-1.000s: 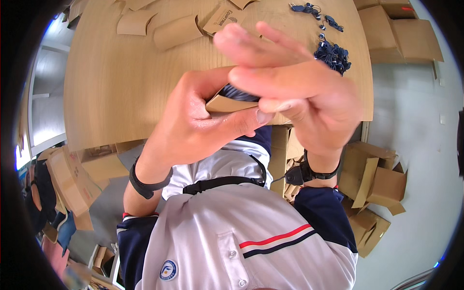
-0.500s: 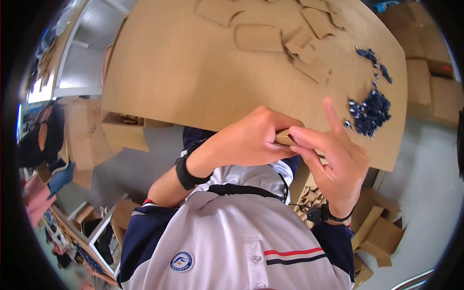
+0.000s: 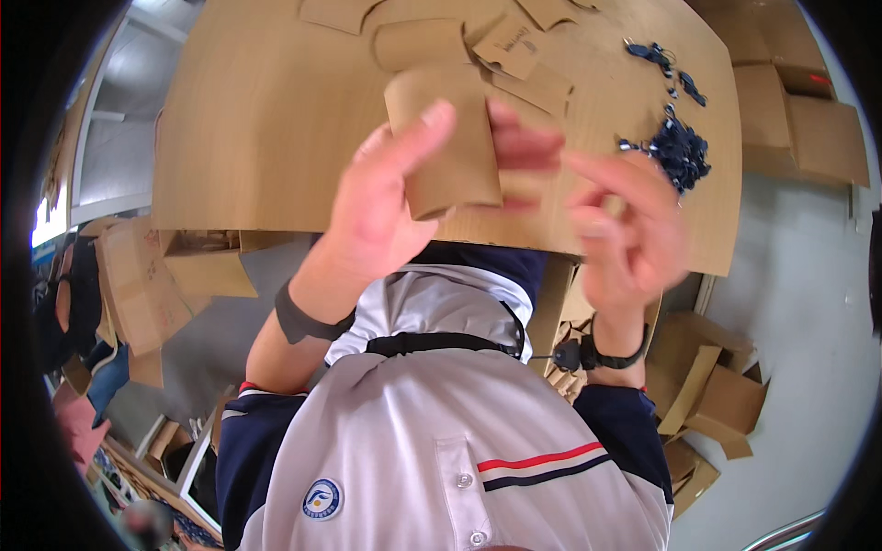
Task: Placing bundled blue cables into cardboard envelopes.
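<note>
In my left hand is a flat, brown cardboard sleeve, held over the table's near edge. The thumb presses its front, and the blurred fingers reach out from behind its right side. An open end with a curved lip faces me. Just right of the sleeve, apart from it, my right hand is smeared by motion. Its fingers look loosely bent and spread, with nothing visible between them. Beyond the sleeve, more flat brown cardboard sleeves lie on the wooden table, one bearing dark print.
A pile of small dark blue straps with metal fittings lies at the table's right, with a few more strays farther back. Cardboard boxes stand right, lower right and left. Brown pieces fill a box below the table edge.
The sleeve has turned from edge-on to broad face up and moved away from me. My right hand has let go of it. The view has shifted, so the table sits higher and farther left.
</note>
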A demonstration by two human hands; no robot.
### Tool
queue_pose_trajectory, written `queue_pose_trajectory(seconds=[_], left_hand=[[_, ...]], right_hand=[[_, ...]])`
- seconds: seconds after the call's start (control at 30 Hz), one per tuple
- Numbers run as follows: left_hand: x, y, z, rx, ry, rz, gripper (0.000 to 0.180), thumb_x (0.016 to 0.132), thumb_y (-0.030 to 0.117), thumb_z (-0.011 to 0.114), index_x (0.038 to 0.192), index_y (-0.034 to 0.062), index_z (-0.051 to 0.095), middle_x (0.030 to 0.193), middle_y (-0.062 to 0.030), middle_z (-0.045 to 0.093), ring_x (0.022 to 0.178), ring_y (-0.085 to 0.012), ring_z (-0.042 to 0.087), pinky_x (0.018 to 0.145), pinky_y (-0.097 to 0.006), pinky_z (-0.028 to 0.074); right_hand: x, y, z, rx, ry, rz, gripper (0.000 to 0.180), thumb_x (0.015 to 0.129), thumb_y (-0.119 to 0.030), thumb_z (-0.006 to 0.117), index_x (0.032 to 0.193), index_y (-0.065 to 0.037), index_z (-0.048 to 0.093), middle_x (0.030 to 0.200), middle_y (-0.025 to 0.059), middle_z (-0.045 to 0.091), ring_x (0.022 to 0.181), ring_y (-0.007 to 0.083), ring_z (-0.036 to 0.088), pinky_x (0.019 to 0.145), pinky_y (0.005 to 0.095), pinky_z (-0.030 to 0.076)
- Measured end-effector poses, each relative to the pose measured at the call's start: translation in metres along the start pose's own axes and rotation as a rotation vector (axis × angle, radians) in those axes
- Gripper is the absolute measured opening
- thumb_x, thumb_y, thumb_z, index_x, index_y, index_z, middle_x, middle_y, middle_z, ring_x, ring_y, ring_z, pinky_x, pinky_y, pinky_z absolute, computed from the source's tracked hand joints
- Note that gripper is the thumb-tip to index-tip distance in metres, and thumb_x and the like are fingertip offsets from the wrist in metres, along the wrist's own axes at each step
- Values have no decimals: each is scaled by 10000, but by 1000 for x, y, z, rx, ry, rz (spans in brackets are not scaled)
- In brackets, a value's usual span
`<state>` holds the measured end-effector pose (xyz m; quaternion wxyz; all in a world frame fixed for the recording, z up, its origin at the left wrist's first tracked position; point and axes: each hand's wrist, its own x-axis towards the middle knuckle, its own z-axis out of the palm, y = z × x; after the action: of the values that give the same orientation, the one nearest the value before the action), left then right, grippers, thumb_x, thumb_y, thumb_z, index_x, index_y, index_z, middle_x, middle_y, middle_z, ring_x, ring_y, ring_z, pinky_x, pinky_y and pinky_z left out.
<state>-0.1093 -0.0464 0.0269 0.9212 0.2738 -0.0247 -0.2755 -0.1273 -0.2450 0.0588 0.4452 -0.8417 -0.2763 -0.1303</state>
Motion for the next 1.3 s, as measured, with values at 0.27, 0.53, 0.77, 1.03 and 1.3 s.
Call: queue_pose_trajectory(seconds=[0.27,0.53,0.77,1.03,1.3], left_hand=[[12,-5,14,421,83,36,478,1026,326,442,1318,-52,460,1166,-148,632,1061,-188,621,906,-307,499],[10,-22,28,1140,222,1069,144,902,-21,637,1043,-46,656,805,-79,707,660,-64,630,588,-189,498],[15,-17,23,1174,142,1106,118,915,-24,618,1020,-48,665,809,-94,713,660,-57,617,587,-182,497],[6,-18,16,1178,173,1115,142,850,-76,652,987,-49,678,821,-90,720,663,-114,655,618,-232,540],[-23,11,8,1485,-36,729,173,924,85,621,1052,-18,672,799,-85,692,701,-121,642,729,-288,531]], right_hand=[[-2,2,39,105,272,-33,183,891,-11,662,1042,44,577,872,151,679,706,126,646,554,212,491],[9,-9,44,595,448,32,144,883,48,648,1023,61,617,773,108,673,610,94,632,484,192,488],[9,-10,47,776,534,80,123,892,40,641,1013,56,623,723,106,659,515,68,561,418,188,415],[28,-44,20,1296,585,703,435,1032,-347,415,1180,30,573,975,144,681,808,193,661,684,297,512],[20,-13,24,1354,132,759,390,968,-284,507,1159,52,562,871,130,676,827,222,669,684,321,538]])
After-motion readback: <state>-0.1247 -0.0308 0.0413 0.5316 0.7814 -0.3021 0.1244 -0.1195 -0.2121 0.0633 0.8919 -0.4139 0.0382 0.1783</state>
